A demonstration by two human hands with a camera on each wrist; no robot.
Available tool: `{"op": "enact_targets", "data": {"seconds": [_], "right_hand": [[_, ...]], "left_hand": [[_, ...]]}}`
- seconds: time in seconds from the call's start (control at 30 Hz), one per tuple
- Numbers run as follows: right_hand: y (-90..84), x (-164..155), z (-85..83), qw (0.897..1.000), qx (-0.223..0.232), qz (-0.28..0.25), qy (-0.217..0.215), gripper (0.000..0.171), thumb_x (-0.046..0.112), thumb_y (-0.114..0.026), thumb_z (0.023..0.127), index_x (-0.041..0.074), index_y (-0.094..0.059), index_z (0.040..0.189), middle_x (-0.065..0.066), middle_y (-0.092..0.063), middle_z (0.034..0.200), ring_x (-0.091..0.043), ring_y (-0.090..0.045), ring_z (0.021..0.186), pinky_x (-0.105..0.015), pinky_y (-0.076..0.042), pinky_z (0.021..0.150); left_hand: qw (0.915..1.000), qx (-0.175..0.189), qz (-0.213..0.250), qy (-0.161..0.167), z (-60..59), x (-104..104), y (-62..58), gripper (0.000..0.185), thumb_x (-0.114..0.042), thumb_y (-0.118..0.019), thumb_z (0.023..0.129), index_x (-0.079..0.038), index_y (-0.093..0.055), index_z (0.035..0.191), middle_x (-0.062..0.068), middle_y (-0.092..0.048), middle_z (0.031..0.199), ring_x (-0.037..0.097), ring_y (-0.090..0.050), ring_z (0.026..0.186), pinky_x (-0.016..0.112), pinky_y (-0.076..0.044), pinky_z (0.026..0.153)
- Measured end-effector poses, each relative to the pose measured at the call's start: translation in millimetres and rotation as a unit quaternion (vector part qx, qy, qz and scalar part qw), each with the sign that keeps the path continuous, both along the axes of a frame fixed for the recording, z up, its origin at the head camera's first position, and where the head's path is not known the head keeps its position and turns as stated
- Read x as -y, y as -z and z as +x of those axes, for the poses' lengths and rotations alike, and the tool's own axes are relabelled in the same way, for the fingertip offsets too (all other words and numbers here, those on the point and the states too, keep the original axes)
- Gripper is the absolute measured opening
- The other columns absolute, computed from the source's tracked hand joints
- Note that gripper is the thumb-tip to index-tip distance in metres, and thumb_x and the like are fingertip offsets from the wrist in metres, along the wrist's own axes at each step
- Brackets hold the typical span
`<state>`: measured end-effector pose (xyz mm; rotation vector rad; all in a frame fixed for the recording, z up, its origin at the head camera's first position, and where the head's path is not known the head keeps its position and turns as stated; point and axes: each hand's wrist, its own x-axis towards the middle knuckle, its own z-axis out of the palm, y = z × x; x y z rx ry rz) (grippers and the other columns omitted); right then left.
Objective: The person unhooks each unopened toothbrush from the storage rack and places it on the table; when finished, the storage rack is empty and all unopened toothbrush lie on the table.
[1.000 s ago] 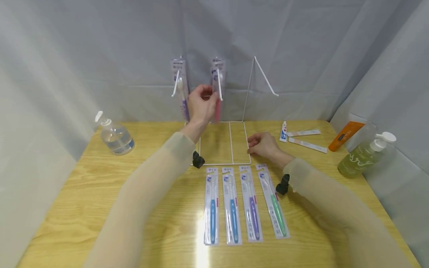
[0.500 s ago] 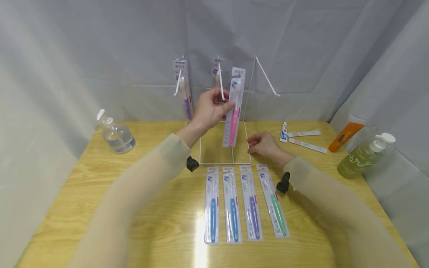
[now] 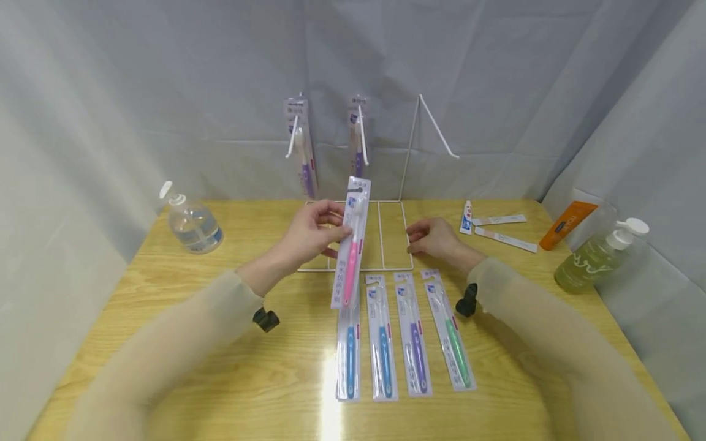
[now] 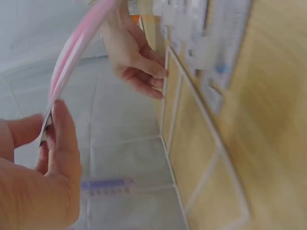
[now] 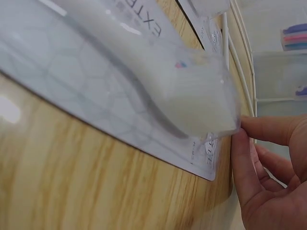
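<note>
A packaged pink toothbrush [image 3: 351, 251] is pinched between the thumb and fingers of my left hand [image 3: 314, 229], tilted above the table and partly covering a packaged blue toothbrush [image 3: 350, 355]. My right hand [image 3: 432, 239] holds the right side wire of the white wire rack [image 3: 382, 245] at its base; in the left wrist view its fingertips [image 4: 156, 72] meet that wire. Packaged purple toothbrushes hang on the rack's left hook [image 3: 306, 171] and middle hook [image 3: 364, 144]. Beside the blue one lie another blue toothbrush [image 3: 385, 361], a purple one [image 3: 418, 355] and a green one [image 3: 458, 352].
The rack's right hook [image 3: 438, 125] bears nothing. A clear pump bottle [image 3: 194, 226] stands at left. At right are a small toothpaste tube [image 3: 466, 219], two paper sachets [image 3: 504, 237], an orange tube [image 3: 568, 225] and a green pump bottle [image 3: 590, 263]. Grey curtain [image 3: 220, 73] hangs behind.
My left hand has drawn the pink toothbrush off the middle hook, then down and toward me, uncovering a purple toothbrush there. My right hand stays in place.
</note>
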<state>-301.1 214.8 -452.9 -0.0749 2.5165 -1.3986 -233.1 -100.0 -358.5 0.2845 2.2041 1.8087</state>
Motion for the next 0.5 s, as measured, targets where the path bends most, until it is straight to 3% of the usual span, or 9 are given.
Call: {"op": "enact_targets", "data": {"seconds": [0.23,0.5], "right_hand": [[-1.2,0,2.0,1.0,-0.002,-0.008,0.001,0.047,-0.006,-0.085,0.09,-0.01,-0.072,0.135,-0.007,-0.073,0.1,-0.006,-0.065,0.077,-0.015,-0.063,0.068],[0.4,-1,1.7,1.0,-0.002,-0.018,0.0,0.047,-0.006,-0.085,0.09,-0.01,-0.072,0.135,-0.005,-0.072,0.099,-0.006,-0.066,0.075,-0.015,-0.063,0.067]], "left_hand": [[0.998,0.052,-0.007,0.033,24.4,39,26.7,0.043,0.001,-0.07,0.105,0.002,-0.055,0.146,0.005,-0.072,0.107,0.017,-0.074,0.085,0.036,-0.074,0.068],[0.9941,0.099,-0.001,0.043,46.9,55,53.2,0.044,0.001,-0.074,0.102,0.002,-0.053,0.141,0.004,-0.072,0.102,0.018,-0.074,0.085,0.039,-0.074,0.071]]}}
